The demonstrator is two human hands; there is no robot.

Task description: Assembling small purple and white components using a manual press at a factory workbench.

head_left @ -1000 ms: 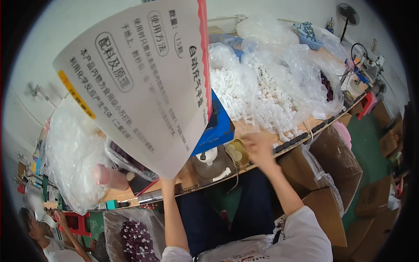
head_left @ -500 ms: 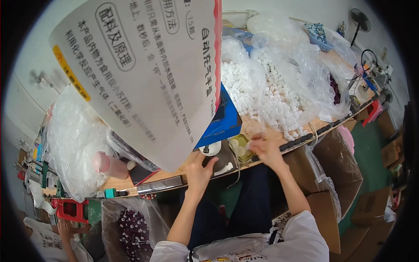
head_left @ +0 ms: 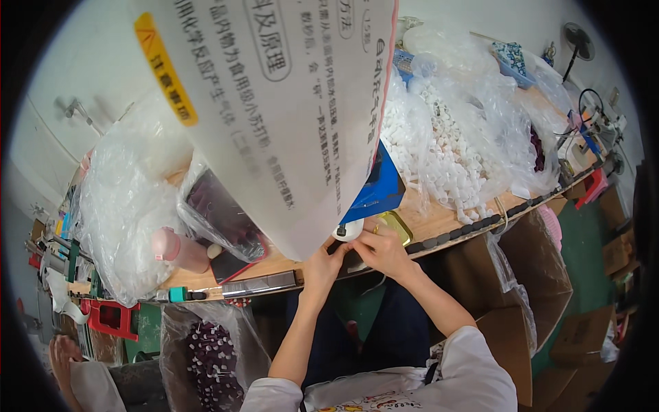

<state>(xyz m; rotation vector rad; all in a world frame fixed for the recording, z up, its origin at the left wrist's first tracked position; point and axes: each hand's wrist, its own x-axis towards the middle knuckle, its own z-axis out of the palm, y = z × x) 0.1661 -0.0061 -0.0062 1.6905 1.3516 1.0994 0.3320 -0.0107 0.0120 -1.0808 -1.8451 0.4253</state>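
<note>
My left hand [head_left: 321,273] and my right hand [head_left: 383,251] meet at the table's front edge, fingertips together just below a white round piece with a small dark part [head_left: 353,229]. Both sets of fingers are pinched; whatever small thing lies between them is hidden. Right beside my right hand sits a yellow-green tray [head_left: 403,229], partly covered by that hand. Behind the white piece stands a blue box [head_left: 384,184]. A large printed white sheet [head_left: 288,137] hangs close in front and hides part of the table and the box.
White small plastic parts [head_left: 443,165] lie heaped in clear bags at the right. At the left are a pink bottle [head_left: 180,250], a bulky clear bag [head_left: 123,213] and a metal strip [head_left: 261,284]. Below stand cardboard boxes [head_left: 532,275] and a bag of dark parts [head_left: 211,360].
My right hand has moved left from the tray of pale discs to meet my left hand. The view has shifted, so the hanging sheet appears farther right.
</note>
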